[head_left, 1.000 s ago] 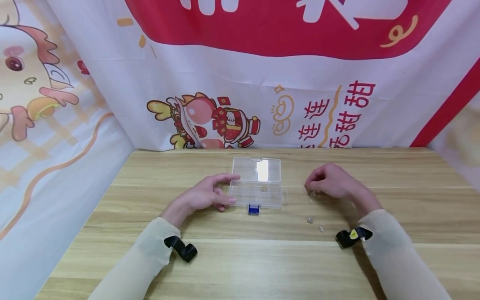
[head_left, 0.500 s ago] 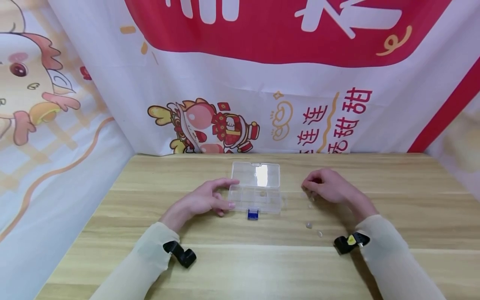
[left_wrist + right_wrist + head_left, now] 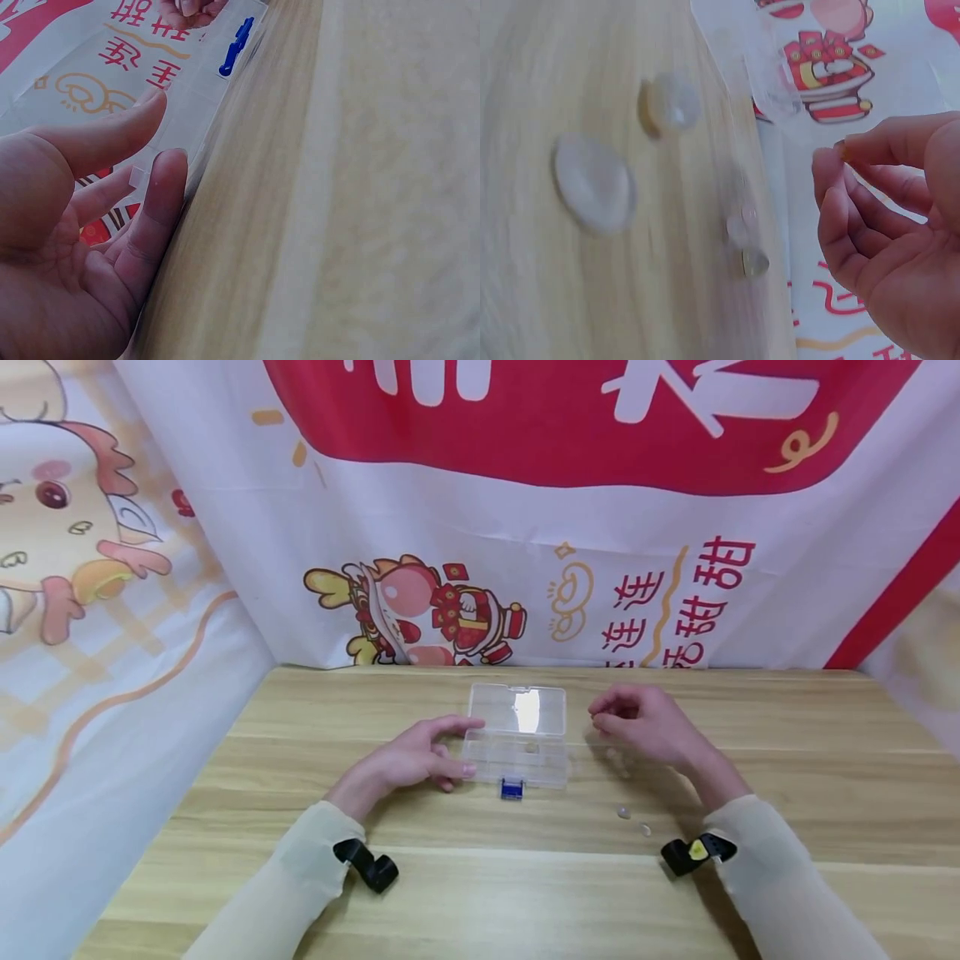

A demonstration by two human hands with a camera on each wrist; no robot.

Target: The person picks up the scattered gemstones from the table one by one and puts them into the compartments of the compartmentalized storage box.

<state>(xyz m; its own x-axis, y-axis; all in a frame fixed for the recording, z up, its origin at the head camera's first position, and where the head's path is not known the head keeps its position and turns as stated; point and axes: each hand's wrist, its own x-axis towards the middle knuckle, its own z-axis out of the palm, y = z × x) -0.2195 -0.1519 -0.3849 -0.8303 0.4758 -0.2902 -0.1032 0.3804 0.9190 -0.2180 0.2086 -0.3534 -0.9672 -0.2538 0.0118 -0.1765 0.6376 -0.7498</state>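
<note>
A clear plastic compartment box (image 3: 551, 768) lies with its lid (image 3: 495, 706) laid back and its blue latch (image 3: 512, 789) facing the person. One small yellowish piece (image 3: 531, 747) is inside. My left hand (image 3: 420, 752) touches the box's left side, thumb at the front corner and index finger near the hinge, fingers spread. To the right of the box, my right hand (image 3: 648, 722) is raised over the table. Its thumb and fingertips pinch a small stone (image 3: 842, 152), mostly hidden, with an amber-brown edge showing.
A pale oval stone (image 3: 596, 184) and a round translucent stone (image 3: 676, 103) lie on the wooden table (image 3: 480, 893), right of the box. Several more small clear stones (image 3: 754, 262) lie below the right hand. A printed cloth (image 3: 480, 510) hangs along the table's back edge.
My right hand has lifted from the small stones and moved a little left toward the box, fingertips pinched. My left hand and the box stay together. The head view has shifted slightly.
</note>
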